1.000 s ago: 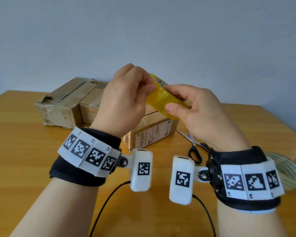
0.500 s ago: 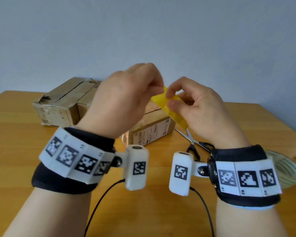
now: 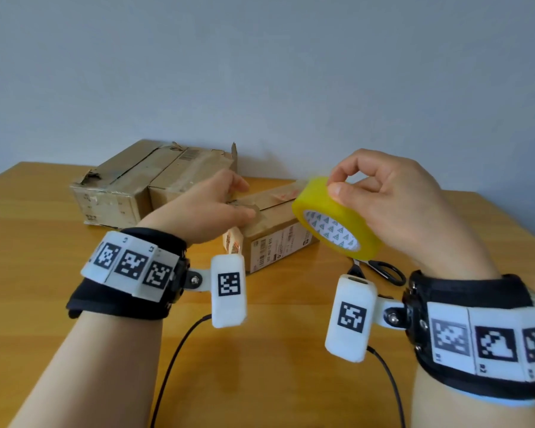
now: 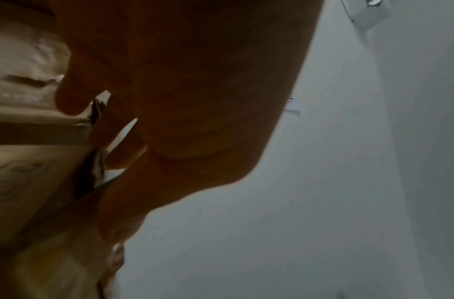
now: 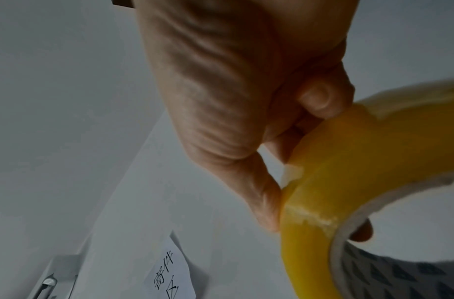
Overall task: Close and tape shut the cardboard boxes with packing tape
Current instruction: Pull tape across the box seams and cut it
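- Pinching the yellow tape roll (image 3: pixel 337 217) by its outer band, the right hand (image 3: pixel 396 208) holds it in the air, thumb and curled fingers clamped.
- Left hand (image 3: pixel 204 211) fingers extended, loosely together, tips on the near cardboard box (image 3: pixel 272 230), just left of the roll.

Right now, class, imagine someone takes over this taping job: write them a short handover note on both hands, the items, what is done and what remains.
Right hand: grips the yellow tape roll in the air, thumb and fingers on its rim.
Left hand: fingers straight, reaching onto the near box.
Far boxes sit behind it; scissors lie by the near box, under the roll.
Done: roll picked up.
Left: no strip pulled out yet; tape, cut, then check the other boxes.
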{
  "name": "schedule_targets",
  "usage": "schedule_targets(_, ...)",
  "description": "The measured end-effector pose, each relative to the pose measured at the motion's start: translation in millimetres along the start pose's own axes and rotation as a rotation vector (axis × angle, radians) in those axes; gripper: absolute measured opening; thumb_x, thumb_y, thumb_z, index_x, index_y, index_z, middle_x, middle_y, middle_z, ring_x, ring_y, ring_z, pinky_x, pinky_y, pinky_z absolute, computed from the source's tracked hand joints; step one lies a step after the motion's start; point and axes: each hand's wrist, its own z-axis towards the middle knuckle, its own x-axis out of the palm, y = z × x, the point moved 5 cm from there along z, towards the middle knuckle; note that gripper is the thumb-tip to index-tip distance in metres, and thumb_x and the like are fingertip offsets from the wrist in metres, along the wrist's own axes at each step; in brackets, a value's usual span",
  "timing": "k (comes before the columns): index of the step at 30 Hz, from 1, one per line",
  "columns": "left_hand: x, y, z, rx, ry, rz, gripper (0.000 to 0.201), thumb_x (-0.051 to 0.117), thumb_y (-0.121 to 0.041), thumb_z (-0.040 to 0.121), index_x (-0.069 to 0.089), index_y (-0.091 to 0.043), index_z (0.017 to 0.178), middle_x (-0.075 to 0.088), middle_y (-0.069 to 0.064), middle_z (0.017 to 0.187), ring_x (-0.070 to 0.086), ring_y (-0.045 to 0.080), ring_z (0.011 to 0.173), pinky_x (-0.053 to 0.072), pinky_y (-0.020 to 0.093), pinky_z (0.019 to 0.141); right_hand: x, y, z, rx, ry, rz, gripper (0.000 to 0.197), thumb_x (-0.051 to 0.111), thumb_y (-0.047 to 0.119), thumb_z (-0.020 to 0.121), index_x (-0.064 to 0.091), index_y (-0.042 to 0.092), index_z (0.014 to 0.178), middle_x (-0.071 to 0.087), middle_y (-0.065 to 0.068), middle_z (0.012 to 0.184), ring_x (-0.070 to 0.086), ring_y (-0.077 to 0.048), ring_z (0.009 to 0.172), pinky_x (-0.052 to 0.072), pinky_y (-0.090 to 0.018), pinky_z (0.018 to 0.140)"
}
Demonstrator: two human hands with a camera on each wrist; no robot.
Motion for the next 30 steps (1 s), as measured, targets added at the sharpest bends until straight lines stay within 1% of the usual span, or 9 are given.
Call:
schedule_targets(4, 8.9, 3.2, 5.4, -0.039, 0.011, 0.0, 0.044, 0.068, -0.031, 0.089, 0.047, -0.032, 0.129, 0.055, -0.008, 0.125, 0.056, 0.009, 0.104, 0.048, 0.028, 0.079, 4.1, -1.7, -0.4, 0.023, 0.07, 0.01, 0.006, 0.062, 0.048, 0.094, 0.064, 0.044, 0.098, 0.074, 0.005, 0.084, 0.071, -0.021, 0.08, 0.06, -0.055, 0.074)
schedule_targets(8, 14.0, 4.5, 7.4, -0.091, 0.039, -0.034, 0.047, 0.073, -0.032, 0.086, 0.048, -0.032, 0.126, 0.053, -0.009, 0.118, 0.056, 0.01, 0.099, 0.051, 0.035, 0.087, 11.2, -4.7, 1.0, 0.043, 0.136, -0.006, 0.003, 0.063, 0.048, 0.095, 0.064, 0.045, 0.095, 0.074, 0.007, 0.088, 0.072, -0.017, 0.081, 0.062, -0.052, 0.074)
schedule_targets(10, 15.2, 5.1, 7.2, -0.118, 0.054, -0.053, 0.052, 0.076, -0.036, 0.083, 0.048, -0.031, 0.126, 0.053, -0.012, 0.11, 0.058, 0.009, 0.094, 0.054, 0.038, 0.087, 13.6, -6.4, 1.1, 0.057, 0.161, -0.006, 0.004, 0.065, 0.045, 0.096, 0.065, 0.043, 0.093, 0.073, 0.006, 0.088, 0.071, -0.017, 0.08, 0.062, -0.049, 0.075)
schedule_targets(13, 16.8, 5.6, 7.4, -0.135, 0.066, -0.006, 0.058, 0.077, -0.046, 0.079, 0.046, -0.033, 0.127, 0.053, -0.007, 0.112, 0.059, 0.011, 0.092, 0.054, 0.041, 0.087, 15.9, -9.1, 1.2, 0.071, 0.178, 0.012, 0.005, 0.068, 0.041, 0.095, 0.067, 0.041, 0.089, 0.073, 0.003, 0.084, 0.071, -0.024, 0.078, 0.061, -0.051, 0.076)
schedule_targets(16, 18.7, 5.1, 8.1, -0.13, 0.076, 0.034, 0.059, 0.075, -0.053, 0.077, 0.046, -0.033, 0.124, 0.056, -0.003, 0.112, 0.062, 0.013, 0.09, 0.054, 0.038, 0.08, 18.7, -10.5, 1.9, 0.063, 0.199, 0.04, 0.006, 0.066, 0.04, 0.095, 0.066, 0.04, 0.09, 0.071, 0.003, 0.083, 0.07, -0.029, 0.077, 0.061, -0.053, 0.074)
schedule_targets(21, 23.1, 2.7, 7.9, -0.134, 0.096, 0.064, 0.054, 0.069, -0.053, 0.084, 0.043, -0.031, 0.125, 0.063, -0.006, 0.096, 0.063, 0.01, 0.082, 0.053, 0.035, 0.074, 21.8, -16.4, 4.2, 0.06, 0.226, 0.088, 0.007, 0.065, 0.037, 0.097, 0.065, 0.037, 0.09, 0.063, 0.006, 0.072, 0.055, -0.02, 0.062, 0.051, -0.044, 0.063)
schedule_targets(25, 29.6, 0.6, 9.2, -0.132, 0.103, 0.098, 0.059, 0.065, -0.058, 0.085, 0.04, -0.027, 0.129, 0.063, 0.0, 0.099, 0.063, 0.015, 0.081, 0.056, 0.038, 0.078, 24.0, -21.7, 6.2, 0.075, 0.212, 0.092, 0.007, 0.063, 0.036, 0.097, 0.064, 0.035, 0.091, 0.054, 0.003, 0.064, 0.046, -0.019, 0.057, 0.041, -0.04, 0.058)
schedule_targets(27, 32.8, 1.1, 10.7, -0.132, 0.109, 0.091, 0.064, 0.065, -0.062, 0.083, 0.04, -0.026, 0.129, 0.063, 0.002, 0.105, 0.066, 0.018, 0.085, 0.058, 0.042, 0.08, 24.8, -21.9, 7.3, 0.086, 0.202, 0.099, 0.008, 0.063, 0.034, 0.097, 0.064, 0.034, 0.089, 0.056, 0.002, 0.065, 0.047, -0.02, 0.057, 0.044, -0.042, 0.057)
schedule_targets(30, 32.6, 1.8, 11.5, -0.1, 0.11, 0.044, 0.059, 0.06, -0.064, 0.085, 0.042, -0.027, 0.127, 0.067, -0.002, 0.102, 0.066, 0.015, 0.089, 0.058, 0.042, 0.082, 25.4, -21.9, 7.4, 0.095, 0.205, 0.101, 0.009, 0.064, 0.033, 0.096, 0.065, 0.036, 0.088, 0.064, 0.002, 0.075, 0.056, -0.023, 0.064, 0.055, -0.051, 0.064)
